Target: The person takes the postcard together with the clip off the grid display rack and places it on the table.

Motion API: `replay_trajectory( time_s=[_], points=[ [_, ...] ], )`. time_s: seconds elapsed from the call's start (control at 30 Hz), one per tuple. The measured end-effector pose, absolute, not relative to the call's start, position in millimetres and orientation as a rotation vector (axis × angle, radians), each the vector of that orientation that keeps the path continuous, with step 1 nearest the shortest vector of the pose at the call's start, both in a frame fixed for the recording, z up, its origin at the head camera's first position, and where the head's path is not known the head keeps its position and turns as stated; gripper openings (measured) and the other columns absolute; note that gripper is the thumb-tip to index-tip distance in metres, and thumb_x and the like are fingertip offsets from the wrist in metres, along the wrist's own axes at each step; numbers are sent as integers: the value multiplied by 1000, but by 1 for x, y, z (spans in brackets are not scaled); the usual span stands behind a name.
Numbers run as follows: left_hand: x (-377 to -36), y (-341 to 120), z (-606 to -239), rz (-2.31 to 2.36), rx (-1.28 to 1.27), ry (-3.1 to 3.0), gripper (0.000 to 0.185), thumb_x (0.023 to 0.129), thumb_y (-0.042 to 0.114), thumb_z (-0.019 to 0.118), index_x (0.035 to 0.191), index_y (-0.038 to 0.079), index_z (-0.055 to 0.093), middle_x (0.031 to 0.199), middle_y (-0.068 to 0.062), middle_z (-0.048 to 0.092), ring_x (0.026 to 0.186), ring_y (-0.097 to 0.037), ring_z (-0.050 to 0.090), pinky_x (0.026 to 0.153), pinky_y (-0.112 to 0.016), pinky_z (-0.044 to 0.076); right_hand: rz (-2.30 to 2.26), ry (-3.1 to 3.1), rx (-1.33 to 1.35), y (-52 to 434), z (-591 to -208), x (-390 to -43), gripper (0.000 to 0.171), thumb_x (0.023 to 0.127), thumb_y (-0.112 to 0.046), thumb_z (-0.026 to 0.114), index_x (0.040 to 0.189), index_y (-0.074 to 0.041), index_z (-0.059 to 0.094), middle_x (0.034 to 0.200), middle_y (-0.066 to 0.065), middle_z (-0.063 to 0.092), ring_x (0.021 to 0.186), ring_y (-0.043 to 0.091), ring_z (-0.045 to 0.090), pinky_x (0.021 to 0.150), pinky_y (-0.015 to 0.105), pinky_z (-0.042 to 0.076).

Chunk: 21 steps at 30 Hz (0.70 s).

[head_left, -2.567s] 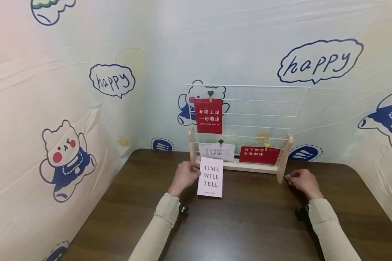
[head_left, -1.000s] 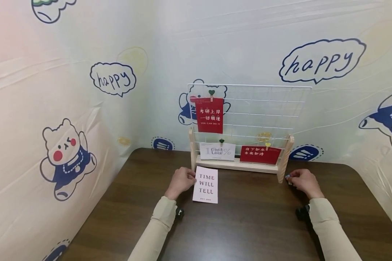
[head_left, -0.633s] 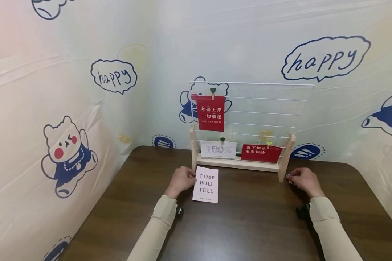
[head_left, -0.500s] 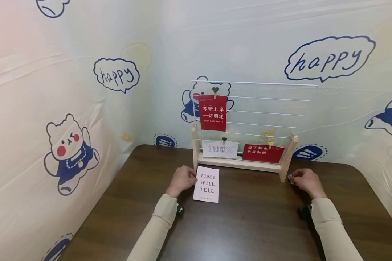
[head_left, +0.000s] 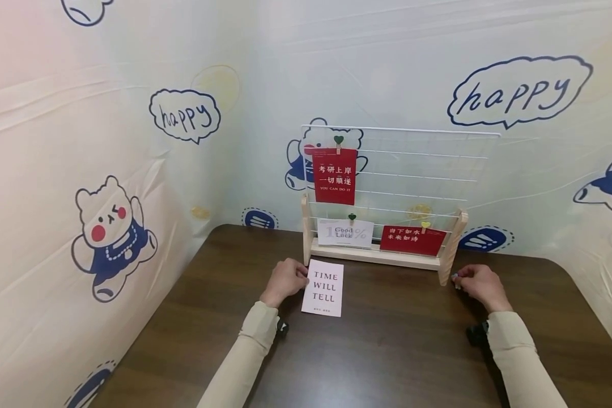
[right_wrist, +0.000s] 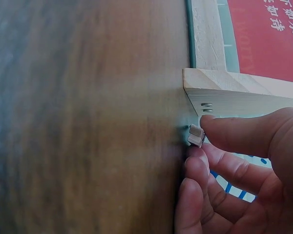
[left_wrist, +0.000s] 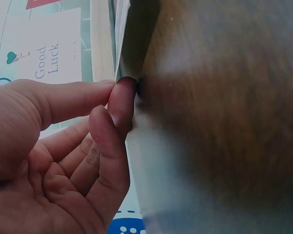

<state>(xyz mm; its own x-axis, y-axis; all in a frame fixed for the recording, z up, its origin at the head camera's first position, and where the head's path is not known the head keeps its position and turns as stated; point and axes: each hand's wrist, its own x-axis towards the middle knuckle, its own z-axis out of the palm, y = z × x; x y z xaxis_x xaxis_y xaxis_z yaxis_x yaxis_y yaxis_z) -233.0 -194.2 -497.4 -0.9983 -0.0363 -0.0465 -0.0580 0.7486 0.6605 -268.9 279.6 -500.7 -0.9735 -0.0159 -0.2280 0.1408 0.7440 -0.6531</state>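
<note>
Backdrop: pale fabric sheeting with blue cartoon bears and "happy" bubbles (head_left: 377, 73). Surface: dark brown wood-grain table (head_left: 387, 340), glossy, so thin stuff could slide if let go.

White wire-grid rack on a pale wooden frame (head_left: 377, 256) stands near the far edge. Both hands are close to its feet; a knuckle bump could shift it and shake what's clipped on.

Left hand (head_left: 284, 281): thumb and finger pinching a card. Right hand (head_left: 481, 283): thumb and fingertips pinching a clip, beside the right leg.

Held card: white rectangular "TIME WILL TELL" card (head_left: 323, 294), in front of the rack's left foot. One-edge pinch, so it could flex or swivel; the foot could catch its top edge.

On the grid: upright red card (head_left: 335, 177), wide red card (head_left: 413, 241), white "Good Luck" card (head_left: 345, 233). One visible clip each, so a knock could skew them.

Held clip: tiny, pale, blocky (right_wrist: 196, 135). Off-centre squeeze could ping it out.
</note>
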Motion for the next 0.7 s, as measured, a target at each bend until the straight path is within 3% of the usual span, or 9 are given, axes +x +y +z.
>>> replay_trajectory(
  time_s=[0.7],
  points=[
    [-235, -191, -497, 1062, -98, 2950, 17, 85, 4, 79, 101, -1, 78, 77, -8, 73, 64, -16, 62, 57, -25, 47, -1020, 2750, 94, 282, -501, -271, 34, 97, -19, 65, 114, 9, 66, 101, 25, 69, 82, 27, 60, 65, 29, 52]
  ],
)
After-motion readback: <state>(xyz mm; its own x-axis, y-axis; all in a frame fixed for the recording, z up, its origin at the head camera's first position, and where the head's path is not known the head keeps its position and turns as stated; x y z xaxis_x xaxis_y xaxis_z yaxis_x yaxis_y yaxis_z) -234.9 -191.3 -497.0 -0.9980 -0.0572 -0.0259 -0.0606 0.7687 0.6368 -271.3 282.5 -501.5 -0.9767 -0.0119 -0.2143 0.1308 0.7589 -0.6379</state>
